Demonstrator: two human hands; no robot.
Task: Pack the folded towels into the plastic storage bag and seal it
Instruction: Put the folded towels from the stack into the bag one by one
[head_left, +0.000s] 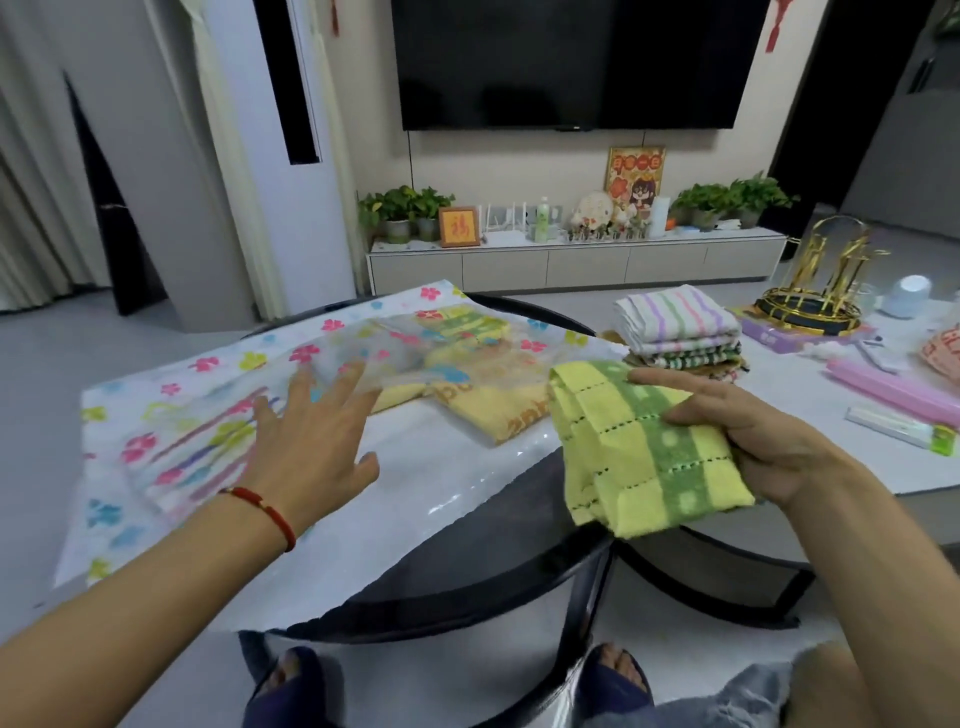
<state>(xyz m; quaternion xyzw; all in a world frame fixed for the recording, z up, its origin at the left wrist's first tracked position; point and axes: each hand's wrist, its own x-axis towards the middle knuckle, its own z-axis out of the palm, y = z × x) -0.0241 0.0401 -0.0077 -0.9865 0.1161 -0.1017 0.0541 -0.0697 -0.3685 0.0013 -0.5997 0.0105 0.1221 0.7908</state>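
A flower-printed plastic storage bag (171, 384) lies flat across a dark round table, its clear mouth toward the right. Yellow towels (498, 410) lie in its mouth, under the raised top sheet. My left hand (311, 441), with a red string on the wrist, is spread with its fingers at the edge of that top sheet. My right hand (753, 441) grips a folded yellow towel with a green band (644, 452) just right of the bag's mouth. A stack of folded striped towels (675, 327) waits on the white table behind.
The dark round table's rim (467, 608) curves in front of my feet. The white table (841, 441) on the right holds a pink long box (893, 389), a white box (898, 426), a gold stand (815, 291) and a purple box. A TV cabinet stands behind.
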